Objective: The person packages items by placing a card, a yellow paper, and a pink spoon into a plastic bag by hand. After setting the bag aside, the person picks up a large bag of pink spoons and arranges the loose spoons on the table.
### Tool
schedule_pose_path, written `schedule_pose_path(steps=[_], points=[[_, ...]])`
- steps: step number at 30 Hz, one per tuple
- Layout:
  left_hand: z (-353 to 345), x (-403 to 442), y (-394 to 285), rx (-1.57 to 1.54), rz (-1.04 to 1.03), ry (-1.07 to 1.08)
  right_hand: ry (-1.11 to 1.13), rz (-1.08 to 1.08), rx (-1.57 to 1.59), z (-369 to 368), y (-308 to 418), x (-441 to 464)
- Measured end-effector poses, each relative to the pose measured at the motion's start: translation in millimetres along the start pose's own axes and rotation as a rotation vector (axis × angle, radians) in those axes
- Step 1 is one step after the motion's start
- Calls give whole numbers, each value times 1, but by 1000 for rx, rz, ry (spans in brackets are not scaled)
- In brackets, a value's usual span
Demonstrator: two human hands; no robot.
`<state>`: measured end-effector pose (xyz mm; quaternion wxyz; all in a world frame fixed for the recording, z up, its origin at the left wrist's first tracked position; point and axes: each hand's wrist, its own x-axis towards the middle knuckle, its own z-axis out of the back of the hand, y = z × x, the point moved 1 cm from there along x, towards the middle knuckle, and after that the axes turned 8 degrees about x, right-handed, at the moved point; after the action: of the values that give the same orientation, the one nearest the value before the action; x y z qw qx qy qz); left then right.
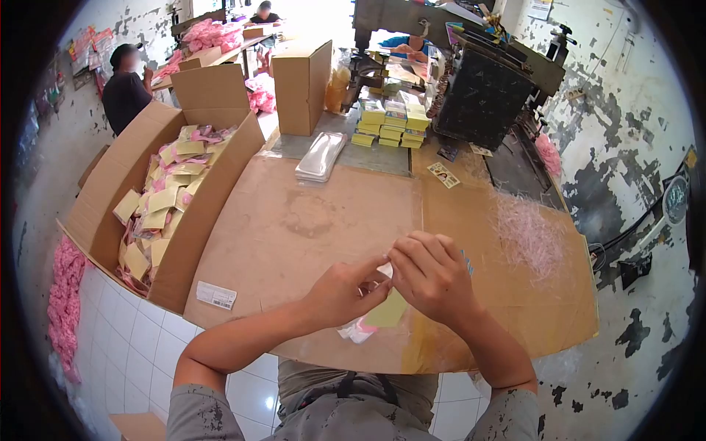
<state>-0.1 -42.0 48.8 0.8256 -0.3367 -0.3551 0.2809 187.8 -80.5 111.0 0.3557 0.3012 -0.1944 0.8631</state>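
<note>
My left hand and my right hand meet above the cardboard-covered table near its front edge. Both are closed, thumbs and fingers pinched at the top of a clear plastic bag. Below the fingers shows a pale yellow card, with a pink and white piece beside it at the lower left. Whether card and pink piece are inside the bag is hard to see. A small blue-striped bit peeks out behind my right hand.
On the left stands an open carton full of yellow-carded packets. Clear bags lie ahead, near stacked yellow card bundles and a black machine. Thin plastic strips pile up at right. Other people sit or stand farther back.
</note>
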Motion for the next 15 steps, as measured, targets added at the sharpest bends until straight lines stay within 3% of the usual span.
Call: schedule_pose_path(steps=[3,6,9,11,15], points=[[0,-2,1,80,-39,41,101,-14,-28,-4,-3,1],[2,1,0,7,-14,90,-5,-121,24,-2,-17,2],[10,5,3,-283,101,116,-94,-622,511,25,-50,-10],[5,7,7,-559,195,90,-166,-951,1315,52,-83,-47],[16,12,10,-573,341,165,-253,-1109,1109,94,-169,-130]])
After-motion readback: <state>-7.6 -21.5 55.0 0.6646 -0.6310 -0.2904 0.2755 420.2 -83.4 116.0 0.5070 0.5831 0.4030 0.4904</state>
